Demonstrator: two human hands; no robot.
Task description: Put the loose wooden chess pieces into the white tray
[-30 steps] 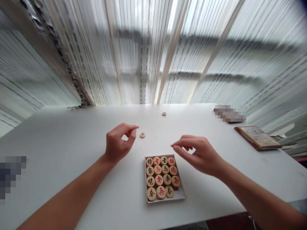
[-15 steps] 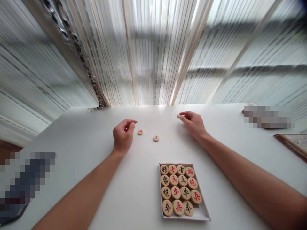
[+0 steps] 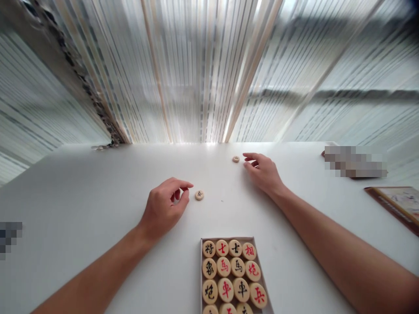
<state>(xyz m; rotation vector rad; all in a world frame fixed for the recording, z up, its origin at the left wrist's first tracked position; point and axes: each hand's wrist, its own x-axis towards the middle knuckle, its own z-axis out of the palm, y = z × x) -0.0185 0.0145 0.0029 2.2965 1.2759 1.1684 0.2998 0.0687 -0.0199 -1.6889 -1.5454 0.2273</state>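
Observation:
My left hand (image 3: 167,203) hovers low over the table, its thumb and index finger curved and apart, with the fingertips just left of a small round wooden Chinese chess piece (image 3: 199,195) bearing a black character. The red-marked piece seen there before is out of sight; whether it lies behind or inside this hand I cannot tell. Farther back, another chess piece (image 3: 236,159) rests flat on the table. Just right of it, my right hand (image 3: 262,172) has thumb and index finger parted and does not touch it. Nearer to me stands a shallow box (image 3: 228,238) of larger-looking black and red pieces.
The white table (image 3: 81,192) runs back to a striped string curtain (image 3: 196,87). At the right lie a brown-edged flat item (image 3: 396,205) and a blurred-out object (image 3: 355,161). Another blurred object (image 3: 8,235) sits at the left edge.
My view has shifted right and up. The right hand's fingers have come off the far piece. My left hand has moved toward the black-marked piece, and the red-marked piece has gone from sight.

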